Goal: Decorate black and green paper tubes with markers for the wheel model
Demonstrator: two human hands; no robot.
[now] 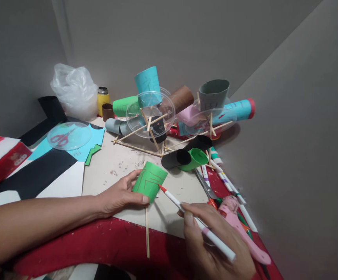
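My left hand (128,192) is wrapped round a green paper tube (150,181) with dark lines drawn on it. A thin wooden stick (147,233) sticks out below the tube. In my right hand (212,237) is a white marker (199,223) with a red tip, pinched between thumb and fingers. The marker's tip is at the tube's right side; whether it touches the paper I cannot tell. Behind the tube, a stick frame (139,149) carries a clear plastic disc (150,114) and coloured paper tubes, among them a blue one (148,83).
On the left lie a red box (4,159), black paper (49,171), blue paper (95,136) and a clear lid (69,136). A plastic bag (74,91) and yellow bottle (103,102) stand behind. To the right are scissors (205,184), several markers and a pink glue gun (245,233).
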